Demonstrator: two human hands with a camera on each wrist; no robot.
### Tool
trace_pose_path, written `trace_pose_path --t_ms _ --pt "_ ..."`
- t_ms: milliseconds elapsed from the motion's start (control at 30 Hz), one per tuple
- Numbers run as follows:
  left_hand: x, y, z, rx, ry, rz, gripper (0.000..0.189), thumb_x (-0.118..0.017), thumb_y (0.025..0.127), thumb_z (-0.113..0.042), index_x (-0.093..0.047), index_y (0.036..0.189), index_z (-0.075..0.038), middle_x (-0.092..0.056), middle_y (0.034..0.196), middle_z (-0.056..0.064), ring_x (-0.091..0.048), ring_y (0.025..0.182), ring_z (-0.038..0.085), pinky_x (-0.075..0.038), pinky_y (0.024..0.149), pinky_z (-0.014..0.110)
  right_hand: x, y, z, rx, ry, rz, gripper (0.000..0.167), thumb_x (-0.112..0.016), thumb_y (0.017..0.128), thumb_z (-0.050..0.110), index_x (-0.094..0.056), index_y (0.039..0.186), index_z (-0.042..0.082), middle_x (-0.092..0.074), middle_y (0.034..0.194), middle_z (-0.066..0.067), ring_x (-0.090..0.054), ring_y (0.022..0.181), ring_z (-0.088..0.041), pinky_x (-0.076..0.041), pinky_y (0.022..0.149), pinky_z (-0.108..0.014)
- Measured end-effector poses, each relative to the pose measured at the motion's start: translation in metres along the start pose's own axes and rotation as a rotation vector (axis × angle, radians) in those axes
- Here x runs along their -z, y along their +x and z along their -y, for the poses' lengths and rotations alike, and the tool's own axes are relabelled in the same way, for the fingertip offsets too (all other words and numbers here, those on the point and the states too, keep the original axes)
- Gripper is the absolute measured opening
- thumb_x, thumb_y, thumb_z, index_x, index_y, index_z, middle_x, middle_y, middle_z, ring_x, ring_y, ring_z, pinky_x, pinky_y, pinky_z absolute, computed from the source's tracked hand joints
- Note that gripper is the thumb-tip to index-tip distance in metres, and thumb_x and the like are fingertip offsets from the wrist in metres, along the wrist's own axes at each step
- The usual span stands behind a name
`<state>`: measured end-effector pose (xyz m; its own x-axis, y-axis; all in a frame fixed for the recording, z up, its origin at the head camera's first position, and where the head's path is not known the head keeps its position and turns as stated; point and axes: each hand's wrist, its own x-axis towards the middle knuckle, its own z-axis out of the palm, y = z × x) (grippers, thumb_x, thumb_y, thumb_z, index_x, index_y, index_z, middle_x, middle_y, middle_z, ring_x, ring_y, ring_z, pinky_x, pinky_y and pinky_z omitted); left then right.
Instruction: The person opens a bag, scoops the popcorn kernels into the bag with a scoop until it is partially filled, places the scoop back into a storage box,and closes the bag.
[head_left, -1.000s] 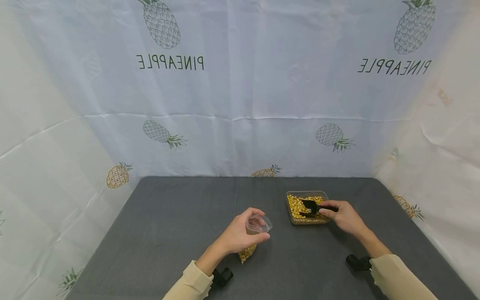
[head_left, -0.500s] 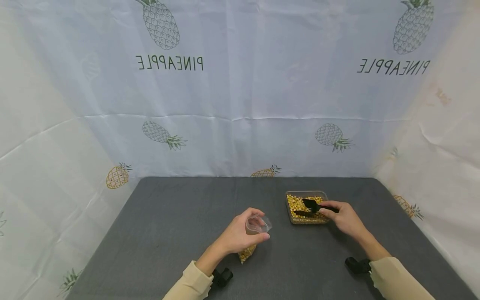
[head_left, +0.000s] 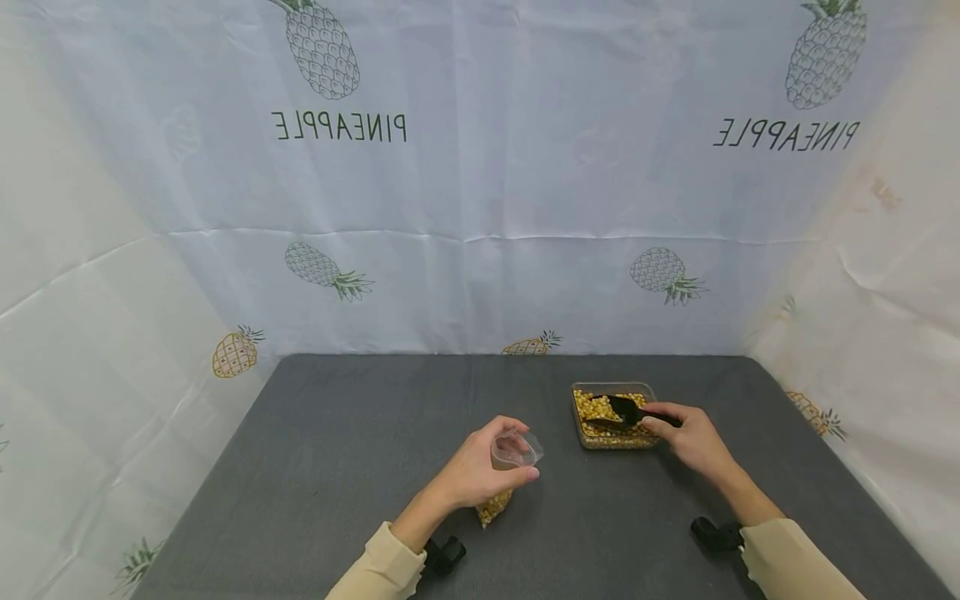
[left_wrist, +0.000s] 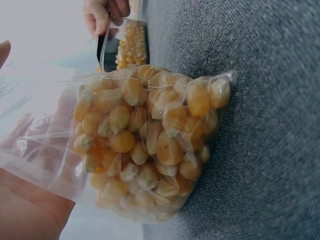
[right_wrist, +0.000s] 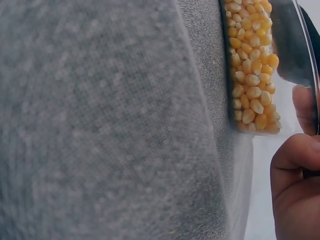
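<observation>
My left hand (head_left: 476, 468) holds a clear plastic bag (head_left: 495, 505) upright by its upper part, thumb and fingers curved around the round, open mouth. Corn kernels (left_wrist: 135, 142) fill the lower part of this bag, as the left wrist view shows, and its bottom is down at the tabletop. To the right, my right hand (head_left: 693, 440) grips the handle of a black scoop (head_left: 628, 412). The scoop's blade is down in a clear rectangular container (head_left: 618, 443) of corn kernels, with kernels lying between its side edges. In the right wrist view the thumb (right_wrist: 295, 155) presses along the handle.
A dark grey cloth covers the table (head_left: 360, 450). White curtains (head_left: 465, 183) printed with pineapples hang behind and at both sides. Black wrist devices (head_left: 716, 533) sit under both forearms near the sleeves.
The scoop has shifted and tipped slightly among the kernels, and more kernels show between its edges. My right hand has moved a touch; the left hand and bag have stayed still.
</observation>
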<state>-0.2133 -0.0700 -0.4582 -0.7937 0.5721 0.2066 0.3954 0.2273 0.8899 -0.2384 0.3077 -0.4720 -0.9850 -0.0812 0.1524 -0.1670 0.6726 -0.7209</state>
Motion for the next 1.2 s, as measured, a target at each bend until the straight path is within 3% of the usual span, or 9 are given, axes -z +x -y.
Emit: trace_pose_path --t_ms 100,167,233,333,467,700,1200 --pt "0.0 0.0 0.0 0.001 0.002 -0.001 0.048 -0.073 0.096 -0.031 -0.054 0.136 -0.013 -0.066 0.114 0.002 -0.064 0.102 0.012 -0.055 0.087 0.03 0.0 -0.001 -0.001 -0.008 0.004 -0.009 0.045 -0.062 0.104 0.031 -0.063 0.132 -0.004 -0.063 0.128 -0.028 -0.064 0.107 -0.04 -0.054 0.079 -0.049" --pt "0.0 0.0 0.001 0.002 0.0 -0.001 0.047 -0.073 0.096 -0.03 -0.054 0.136 -0.013 -0.066 0.114 0.002 -0.064 0.102 0.012 -0.055 0.086 0.03 0.001 -0.001 -0.001 -0.028 0.033 -0.007 0.047 -0.063 0.103 0.032 -0.062 0.134 -0.005 -0.066 0.12 -0.027 -0.064 0.084 -0.03 -0.052 0.066 -0.041" --pt "-0.001 0.0 0.001 0.002 -0.001 -0.001 0.047 -0.073 0.096 -0.029 -0.054 0.136 -0.013 -0.066 0.114 0.002 -0.064 0.102 0.012 -0.055 0.086 0.03 0.002 -0.002 -0.001 -0.046 0.071 -0.001 0.049 -0.063 0.103 0.032 -0.06 0.135 -0.005 -0.068 0.108 -0.023 -0.053 0.062 -0.019 -0.045 0.055 -0.035" --pt "-0.001 0.0 0.002 0.0 -0.007 0.001 0.047 -0.073 0.096 -0.029 -0.054 0.135 -0.012 -0.066 0.114 0.002 -0.064 0.102 0.012 -0.055 0.086 0.03 0.003 -0.003 -0.002 -0.063 0.139 0.008 0.05 -0.063 0.103 0.031 -0.058 0.137 -0.006 -0.066 0.095 -0.016 -0.032 0.047 -0.011 -0.039 0.047 -0.034" --pt "-0.001 0.0 0.002 -0.003 -0.012 0.001 0.047 -0.073 0.096 -0.028 -0.054 0.136 -0.012 -0.066 0.114 0.003 -0.065 0.101 0.012 -0.055 0.087 0.03 0.004 -0.005 -0.002 -0.065 0.208 0.005 0.05 -0.062 0.104 0.029 -0.057 0.137 -0.006 -0.063 0.092 -0.015 -0.027 0.047 -0.008 -0.038 0.047 -0.034" --pt "-0.001 0.0 0.002 0.005 -0.034 0.004 0.05 -0.073 0.096 -0.026 -0.053 0.137 -0.005 -0.065 0.115 0.005 -0.065 0.101 0.012 -0.055 0.087 0.029 0.008 -0.006 -0.001 -0.069 0.237 -0.01 0.05 -0.063 0.103 0.03 -0.057 0.137 -0.006 -0.066 0.106 -0.019 -0.03 0.047 -0.011 -0.039 0.048 -0.035" --pt "-0.001 0.001 0.002 -0.003 -0.028 0.002 0.051 -0.074 0.095 -0.025 -0.053 0.137 -0.003 -0.065 0.114 0.004 -0.066 0.101 0.011 -0.055 0.087 0.029 0.013 -0.008 0.006 -0.026 0.243 -0.032 0.045 -0.063 0.104 0.028 -0.06 0.133 -0.006 -0.063 0.095 -0.027 -0.033 0.047 -0.015 -0.041 0.049 -0.036"
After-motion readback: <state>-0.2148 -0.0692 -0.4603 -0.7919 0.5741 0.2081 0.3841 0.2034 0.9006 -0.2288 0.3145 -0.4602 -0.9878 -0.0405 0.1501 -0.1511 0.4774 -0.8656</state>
